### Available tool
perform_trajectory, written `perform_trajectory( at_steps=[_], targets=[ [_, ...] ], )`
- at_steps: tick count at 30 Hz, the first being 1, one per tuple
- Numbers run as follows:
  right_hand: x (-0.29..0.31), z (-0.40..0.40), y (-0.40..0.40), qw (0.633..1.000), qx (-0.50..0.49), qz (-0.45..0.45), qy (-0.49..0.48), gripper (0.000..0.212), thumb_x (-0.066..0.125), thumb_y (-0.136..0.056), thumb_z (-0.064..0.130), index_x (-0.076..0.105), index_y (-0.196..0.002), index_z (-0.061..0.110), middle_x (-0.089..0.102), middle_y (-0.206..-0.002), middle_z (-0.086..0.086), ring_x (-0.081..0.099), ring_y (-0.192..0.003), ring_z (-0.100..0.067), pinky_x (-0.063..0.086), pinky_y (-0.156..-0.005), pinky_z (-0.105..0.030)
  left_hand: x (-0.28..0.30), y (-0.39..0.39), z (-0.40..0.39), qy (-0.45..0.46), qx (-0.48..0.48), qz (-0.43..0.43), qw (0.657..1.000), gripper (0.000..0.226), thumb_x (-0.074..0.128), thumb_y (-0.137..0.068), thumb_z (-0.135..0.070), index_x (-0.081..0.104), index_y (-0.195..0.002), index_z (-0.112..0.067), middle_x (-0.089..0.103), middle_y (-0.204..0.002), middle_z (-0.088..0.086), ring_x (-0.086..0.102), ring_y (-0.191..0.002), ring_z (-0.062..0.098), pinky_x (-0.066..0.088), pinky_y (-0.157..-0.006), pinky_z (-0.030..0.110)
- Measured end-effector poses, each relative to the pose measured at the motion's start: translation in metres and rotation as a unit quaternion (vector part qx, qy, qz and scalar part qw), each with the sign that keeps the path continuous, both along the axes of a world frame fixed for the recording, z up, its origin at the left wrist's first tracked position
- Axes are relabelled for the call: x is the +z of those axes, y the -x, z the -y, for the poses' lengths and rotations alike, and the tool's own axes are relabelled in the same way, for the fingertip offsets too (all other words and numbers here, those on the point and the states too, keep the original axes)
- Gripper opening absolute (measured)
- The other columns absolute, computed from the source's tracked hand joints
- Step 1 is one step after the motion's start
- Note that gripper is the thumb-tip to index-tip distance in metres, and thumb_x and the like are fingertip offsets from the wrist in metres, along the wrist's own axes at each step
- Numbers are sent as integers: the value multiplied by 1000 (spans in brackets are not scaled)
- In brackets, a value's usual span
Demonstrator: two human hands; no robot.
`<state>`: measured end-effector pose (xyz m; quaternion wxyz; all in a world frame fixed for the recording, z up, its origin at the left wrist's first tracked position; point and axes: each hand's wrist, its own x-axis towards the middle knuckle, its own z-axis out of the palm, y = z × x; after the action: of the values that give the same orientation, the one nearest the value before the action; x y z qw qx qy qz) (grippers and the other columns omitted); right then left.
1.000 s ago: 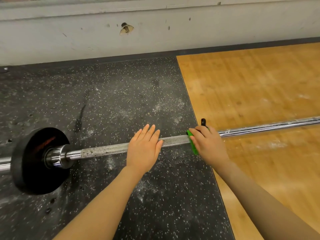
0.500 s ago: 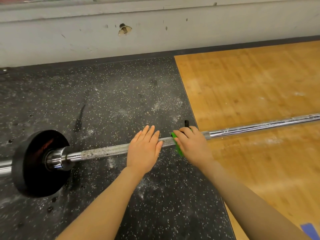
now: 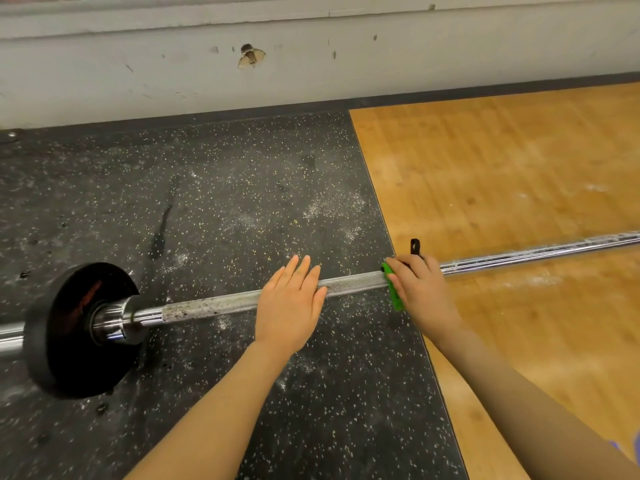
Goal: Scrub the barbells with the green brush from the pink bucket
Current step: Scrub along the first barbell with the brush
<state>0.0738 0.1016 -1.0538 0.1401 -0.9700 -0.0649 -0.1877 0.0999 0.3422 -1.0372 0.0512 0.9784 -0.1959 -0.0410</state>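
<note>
A steel barbell (image 3: 214,304) lies across the floor from left to right, with a black plate (image 3: 69,330) on its left sleeve. My left hand (image 3: 289,306) rests flat on the knurled shaft with straight fingers. Just to its right, my right hand (image 3: 420,289) grips the green brush (image 3: 393,289) and presses it onto the shaft at the seam between mat and wood. A black tip of the brush pokes out beyond my fingers. The pink bucket is out of view.
Black speckled rubber mat (image 3: 207,202) covers the left floor, dusted with white chalk. Wooden platform (image 3: 519,168) lies to the right. A scuffed white wall (image 3: 311,57) runs along the back.
My right hand slid the brush left along the shaft toward my left hand, then back right to the mat's edge. My left hand stayed in place.
</note>
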Motion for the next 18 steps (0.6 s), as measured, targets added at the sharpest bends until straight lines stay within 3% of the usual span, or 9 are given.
perform_trajectory(
  at_steps=[3,5,9,18],
  targets=[
    [3,-25,8,999,44,9,10,52,28,-103,35,67,-112,3,66,-105,-10,46,-100,-25,44,-89,-37,2,11,-2,6,-2,-16,1000,71,1,-101,-47,55,-134,-15,49,-142,3,41,-136,20,30,-110,35],
    [3,-40,13,998,65,10,22,44,37,-98,31,68,-113,4,66,-105,-8,44,-102,-24,36,-93,-32,4,18,-3,23,-11,-17,1000,81,-9,-97,-52,51,-138,-16,46,-145,2,37,-138,18,24,-111,32],
    [5,-61,16,995,99,6,29,40,40,-97,30,68,-112,5,66,-104,-6,46,-98,-24,45,-86,-34,8,27,-17,54,4,-11,998,90,-20,-89,-59,36,-147,-18,35,-152,-2,25,-143,14,11,-114,27],
    [6,-68,22,993,106,-4,50,37,40,-98,30,69,-108,8,67,-96,-5,56,-81,-25,49,-75,-35,6,37,-20,-11,32,-40,999,78,-7,-99,-50,50,-138,-17,46,-145,3,38,-138,18,19,-115,32]
  ],
)
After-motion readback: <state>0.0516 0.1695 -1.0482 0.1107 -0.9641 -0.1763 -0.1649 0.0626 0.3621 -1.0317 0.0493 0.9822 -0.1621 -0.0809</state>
